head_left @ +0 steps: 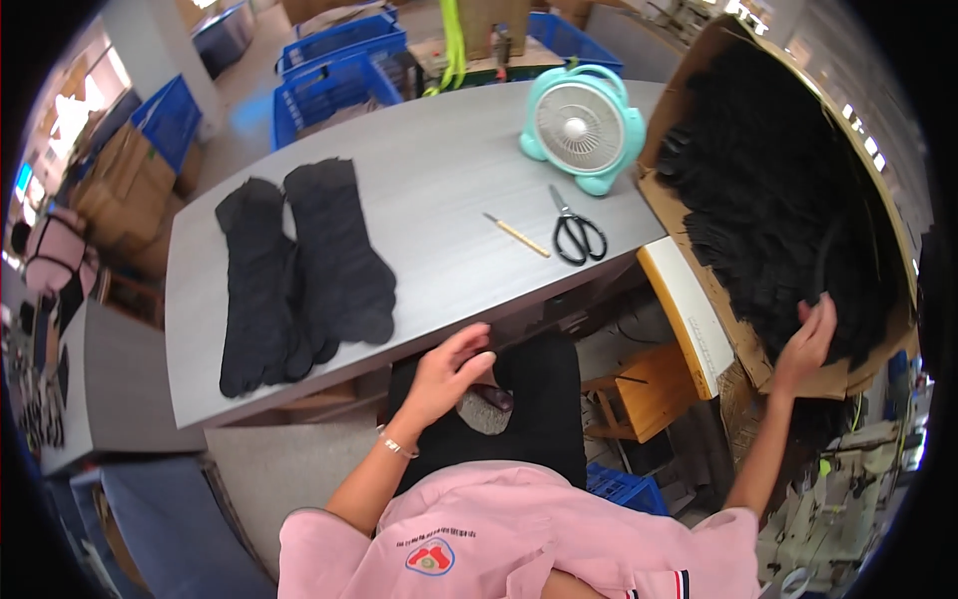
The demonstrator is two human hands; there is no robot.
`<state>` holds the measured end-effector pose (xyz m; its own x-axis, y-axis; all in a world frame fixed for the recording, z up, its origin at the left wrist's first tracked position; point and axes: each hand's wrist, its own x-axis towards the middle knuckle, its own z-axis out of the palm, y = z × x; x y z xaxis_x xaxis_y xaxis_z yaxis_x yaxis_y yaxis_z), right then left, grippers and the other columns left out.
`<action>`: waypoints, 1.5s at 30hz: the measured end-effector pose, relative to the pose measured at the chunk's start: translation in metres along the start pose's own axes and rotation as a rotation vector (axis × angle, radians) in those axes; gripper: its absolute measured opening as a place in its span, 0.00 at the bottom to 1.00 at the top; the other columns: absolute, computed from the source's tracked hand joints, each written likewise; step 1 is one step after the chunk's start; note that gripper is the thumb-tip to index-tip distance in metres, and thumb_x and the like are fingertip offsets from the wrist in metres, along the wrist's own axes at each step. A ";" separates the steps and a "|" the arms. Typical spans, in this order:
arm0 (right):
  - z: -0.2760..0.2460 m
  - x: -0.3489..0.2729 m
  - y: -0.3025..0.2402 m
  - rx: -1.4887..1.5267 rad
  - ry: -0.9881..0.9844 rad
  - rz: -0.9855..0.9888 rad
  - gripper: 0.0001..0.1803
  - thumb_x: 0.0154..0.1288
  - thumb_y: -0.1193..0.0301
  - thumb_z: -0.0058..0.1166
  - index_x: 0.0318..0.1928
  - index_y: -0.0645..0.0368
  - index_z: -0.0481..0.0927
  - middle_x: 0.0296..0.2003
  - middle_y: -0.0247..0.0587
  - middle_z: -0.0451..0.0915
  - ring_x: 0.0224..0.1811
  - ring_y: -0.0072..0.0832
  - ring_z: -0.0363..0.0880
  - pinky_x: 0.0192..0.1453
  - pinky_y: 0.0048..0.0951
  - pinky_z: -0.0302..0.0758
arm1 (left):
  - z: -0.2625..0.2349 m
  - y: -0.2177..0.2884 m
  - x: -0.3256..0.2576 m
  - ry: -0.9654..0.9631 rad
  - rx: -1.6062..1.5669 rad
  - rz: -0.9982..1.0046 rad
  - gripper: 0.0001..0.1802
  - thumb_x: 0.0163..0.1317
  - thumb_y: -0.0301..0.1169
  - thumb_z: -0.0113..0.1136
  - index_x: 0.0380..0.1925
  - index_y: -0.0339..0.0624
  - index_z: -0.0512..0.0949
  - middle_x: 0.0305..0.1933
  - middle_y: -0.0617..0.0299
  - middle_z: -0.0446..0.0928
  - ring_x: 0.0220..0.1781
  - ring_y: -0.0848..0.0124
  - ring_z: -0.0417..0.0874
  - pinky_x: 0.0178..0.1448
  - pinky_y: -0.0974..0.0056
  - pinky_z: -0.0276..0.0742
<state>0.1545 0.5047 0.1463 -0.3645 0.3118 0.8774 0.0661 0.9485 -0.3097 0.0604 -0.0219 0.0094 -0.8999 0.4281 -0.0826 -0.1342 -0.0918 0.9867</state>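
Observation:
My right hand (810, 342) reaches into a large cardboard box (689, 275) on the right. Its fingers are closed on the end of a black sock (822, 268) at the top of a heap of black socks (763, 170). My left hand (449, 374) hovers over my lap by the table's near edge, fingers apart and holding nothing. On the grey table (439, 220), two piles of flat black socks (254, 299) (339, 260) lie side by side at the left, some overlapping.
Black-handled scissors (577, 238) and a thin wooden-handled tool (519, 236) lie toward the table's right. A mint-green fan (584, 125) stands behind them. Blue crates (334, 95) sit beyond the far edge. A wooden stool (644, 394) is below, beside the box.

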 end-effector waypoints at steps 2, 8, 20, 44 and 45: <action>0.026 -0.067 -0.068 0.156 -0.134 -0.108 0.16 0.76 0.80 0.44 0.61 0.69 0.74 0.58 0.53 0.78 0.54 0.40 0.83 0.58 0.34 0.83 | 0.019 -0.006 0.001 -0.124 -0.240 -0.090 0.31 0.69 0.34 0.62 0.68 0.34 0.66 0.69 0.47 0.70 0.71 0.64 0.71 0.71 0.63 0.68; 0.048 -0.200 -0.208 0.417 -0.729 -0.568 0.16 0.62 0.81 0.55 0.52 0.66 0.79 0.55 0.55 0.80 0.55 0.46 0.82 0.62 0.38 0.80 | 0.056 -0.007 0.007 -0.136 -0.505 -0.041 0.33 0.70 0.37 0.60 0.70 0.35 0.60 0.66 0.51 0.71 0.65 0.66 0.76 0.65 0.63 0.73; 0.045 -0.178 -0.210 0.156 -0.807 -0.381 0.22 0.59 0.82 0.52 0.55 0.61 0.79 0.59 0.48 0.77 0.59 0.44 0.77 0.68 0.43 0.71 | 0.001 -0.020 0.015 0.239 -0.823 -0.061 0.22 0.74 0.31 0.54 0.63 0.32 0.66 0.65 0.45 0.72 0.65 0.57 0.76 0.69 0.54 0.73; 0.133 -0.207 -0.326 0.639 -1.152 0.432 0.15 0.64 0.68 0.65 0.47 0.63 0.82 0.33 0.39 0.85 0.34 0.19 0.80 0.40 0.23 0.75 | -0.101 -0.022 -0.029 0.614 1.085 0.432 0.19 0.56 0.20 0.64 0.49 0.38 0.80 0.61 0.52 0.77 0.68 0.52 0.72 0.73 0.49 0.65; 0.133 -0.212 -0.327 0.650 -1.172 0.457 0.15 0.64 0.66 0.64 0.46 0.62 0.82 0.32 0.40 0.84 0.33 0.23 0.81 0.38 0.26 0.75 | -0.112 -0.022 -0.026 0.617 1.086 0.439 0.19 0.56 0.20 0.64 0.49 0.38 0.80 0.61 0.52 0.77 0.68 0.52 0.72 0.73 0.49 0.65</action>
<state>0.0863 0.1214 0.0130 -0.9974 0.0497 -0.0529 0.0704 0.4834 -0.8726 0.0400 -0.1315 -0.0258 -0.8618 0.0451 0.5052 0.3529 0.7688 0.5333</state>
